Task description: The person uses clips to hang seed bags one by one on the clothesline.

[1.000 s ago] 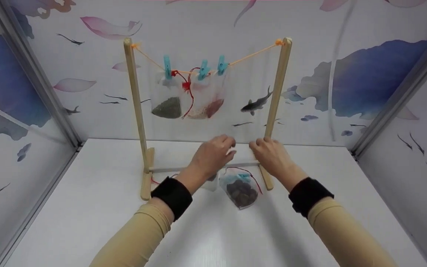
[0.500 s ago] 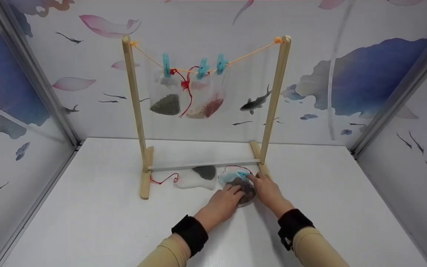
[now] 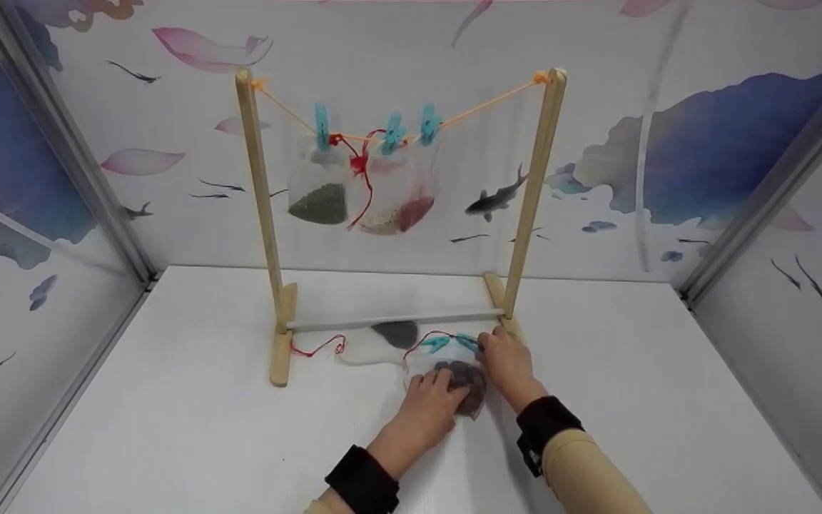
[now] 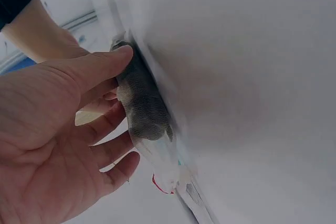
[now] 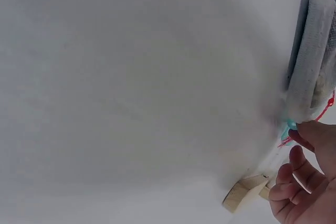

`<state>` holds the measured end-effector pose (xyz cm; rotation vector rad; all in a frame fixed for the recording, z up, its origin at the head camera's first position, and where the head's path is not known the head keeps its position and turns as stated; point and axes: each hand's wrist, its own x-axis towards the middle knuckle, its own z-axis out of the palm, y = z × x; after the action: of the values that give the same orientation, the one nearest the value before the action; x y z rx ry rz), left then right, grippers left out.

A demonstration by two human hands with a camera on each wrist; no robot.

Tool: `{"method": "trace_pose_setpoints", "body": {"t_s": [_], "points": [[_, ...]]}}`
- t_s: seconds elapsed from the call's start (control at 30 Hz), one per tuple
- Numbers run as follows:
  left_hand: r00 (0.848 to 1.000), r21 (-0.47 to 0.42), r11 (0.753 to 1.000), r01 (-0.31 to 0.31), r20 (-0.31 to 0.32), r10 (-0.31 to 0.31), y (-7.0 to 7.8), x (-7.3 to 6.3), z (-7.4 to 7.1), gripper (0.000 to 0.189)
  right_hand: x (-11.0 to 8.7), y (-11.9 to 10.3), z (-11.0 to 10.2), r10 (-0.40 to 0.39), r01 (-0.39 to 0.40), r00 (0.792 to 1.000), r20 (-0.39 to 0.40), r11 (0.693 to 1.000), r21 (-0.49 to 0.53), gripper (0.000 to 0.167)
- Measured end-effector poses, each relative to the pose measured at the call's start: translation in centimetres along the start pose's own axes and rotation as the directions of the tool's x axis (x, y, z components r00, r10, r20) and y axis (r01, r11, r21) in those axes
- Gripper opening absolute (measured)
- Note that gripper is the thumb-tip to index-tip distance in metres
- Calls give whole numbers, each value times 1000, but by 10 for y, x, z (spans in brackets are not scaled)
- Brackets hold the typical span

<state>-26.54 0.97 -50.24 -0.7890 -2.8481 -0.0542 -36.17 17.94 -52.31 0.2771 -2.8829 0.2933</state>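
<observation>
A sheer white mesh drawstring bag (image 3: 467,370) is lying flat on the white table (image 3: 204,428), its lower part bulging with dark brown rounded lumps (image 3: 479,387), in front of the thin white crossbar (image 3: 397,319) and toward the right post of the pale wooden stand (image 3: 531,193). The left hand (image 3: 425,410) is resting across the bag, fingers relaxed and thumb against the filled part, touching rather than gripping. The right hand (image 3: 511,357) is pinching a light-blue plastic clothespin (image 3: 467,341) by the bag's upper corner; whether it is catching any mesh too, I'm not able to tell from where I'm standing. A second light-blue clothespin (image 3: 437,345) is lying close by, near the thin red cord (image 3: 439,333).

To my eye, the lumps are giving the bag nearly all its weight, so it is probably sagging bottom-heavy and rolling its load about when tilted. The mesh is looking thin and limp, likelier to snag than to slip. I'd be gathering the slack top just under the cord, with a palm supporting the lumps. The clothespin is looking light, stiff and springy, asking for a squeeze at its handle end.
</observation>
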Motion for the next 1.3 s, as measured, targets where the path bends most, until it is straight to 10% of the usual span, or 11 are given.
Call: {"method": "trace_pose_setpoints", "body": {"t_s": [0.27,0.53,0.87,1.13,1.3], "points": [[990,-195,970,143,9,-144,-11,-9,0,48,-16,7,4,11,-11,1000,1,997,82,10],[965,-399,908,125,-164,-205,-19,-22,-2,38,-44,-4,-16,45,-65,994,104,978,198,10],[973,-702,705,102,-76,-217,-24,-20,-10,29,-86,-21,-27,-195,135,976,92,886,444,8],[975,-767,638,71,-80,-205,-27,-18,-14,10,-88,-17,-31,-233,140,965,122,849,509,2],[969,-817,575,43,-106,-223,-29,-15,-14,10,-88,-17,-31,-218,106,968,125,806,582,28]]}}
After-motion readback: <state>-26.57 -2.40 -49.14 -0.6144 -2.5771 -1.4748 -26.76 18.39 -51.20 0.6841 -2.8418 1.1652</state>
